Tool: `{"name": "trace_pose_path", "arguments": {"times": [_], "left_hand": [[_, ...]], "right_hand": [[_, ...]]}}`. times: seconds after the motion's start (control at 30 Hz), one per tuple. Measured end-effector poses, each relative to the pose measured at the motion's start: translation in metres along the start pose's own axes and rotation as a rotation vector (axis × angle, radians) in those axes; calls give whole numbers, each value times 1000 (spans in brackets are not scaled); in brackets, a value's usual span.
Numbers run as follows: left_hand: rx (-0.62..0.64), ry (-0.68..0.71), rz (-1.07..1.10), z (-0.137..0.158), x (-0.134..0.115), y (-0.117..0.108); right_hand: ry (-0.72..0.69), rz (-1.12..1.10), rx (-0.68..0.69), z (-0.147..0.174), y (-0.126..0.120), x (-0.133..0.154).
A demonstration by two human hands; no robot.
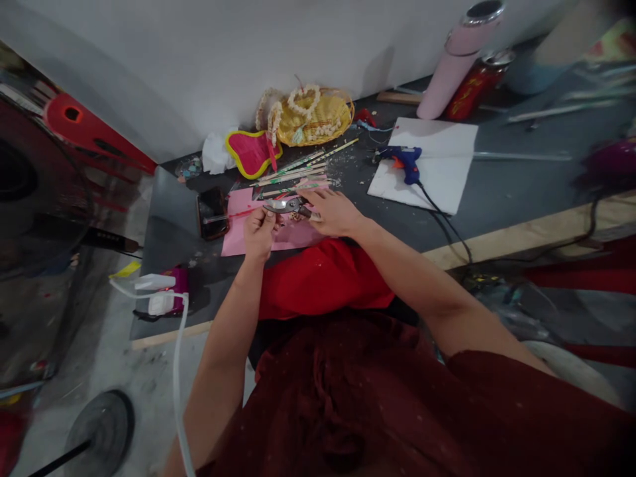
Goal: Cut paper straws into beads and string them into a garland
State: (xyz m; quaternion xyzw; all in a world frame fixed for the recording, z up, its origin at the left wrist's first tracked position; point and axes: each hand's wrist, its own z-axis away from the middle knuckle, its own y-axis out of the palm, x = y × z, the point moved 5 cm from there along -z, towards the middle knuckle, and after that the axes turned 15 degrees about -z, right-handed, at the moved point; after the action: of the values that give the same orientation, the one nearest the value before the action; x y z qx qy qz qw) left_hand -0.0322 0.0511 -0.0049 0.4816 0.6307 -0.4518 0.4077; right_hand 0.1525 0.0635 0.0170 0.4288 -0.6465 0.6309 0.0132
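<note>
My right hand [334, 211] is closed round the dark handles of a pair of pruning shears [285, 206], whose silvery blades point left. My left hand [259, 233] is pinched at the blade tips, on a thin red stick [240, 213] that runs out leftward over the phone. Whether the blades touch the stick is too small to tell. Beneath both hands lies a pink sheet [233, 246], with small light bits on it partly hidden by my fingers. Several pale green-marked sticks [293, 173] lie just beyond the sheet.
A phone [212, 213] lies left of the sheet. Behind are a star-shaped pink tray [251, 154] and a yellow woven basket [318, 118] with beaded strings. Rightward, a blue glue gun [408, 161] rests on a white board [447, 189], near a pink flask [454, 63] and red can [477, 86].
</note>
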Motion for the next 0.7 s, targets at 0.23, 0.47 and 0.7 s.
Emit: {"name": "trace_pose_path", "arguments": {"times": [0.23,0.47,0.7], "left_hand": [[-82,-101,108,-3,-6,-6],[-74,-144,209,-5,-6,-6],[-57,-67,40,-1,-6,-2]], "right_hand": [[44,23,-39,0,-8,-9],[192,92,-141,1,-12,-22],[333,180,-174,4,-17,-42]]}}
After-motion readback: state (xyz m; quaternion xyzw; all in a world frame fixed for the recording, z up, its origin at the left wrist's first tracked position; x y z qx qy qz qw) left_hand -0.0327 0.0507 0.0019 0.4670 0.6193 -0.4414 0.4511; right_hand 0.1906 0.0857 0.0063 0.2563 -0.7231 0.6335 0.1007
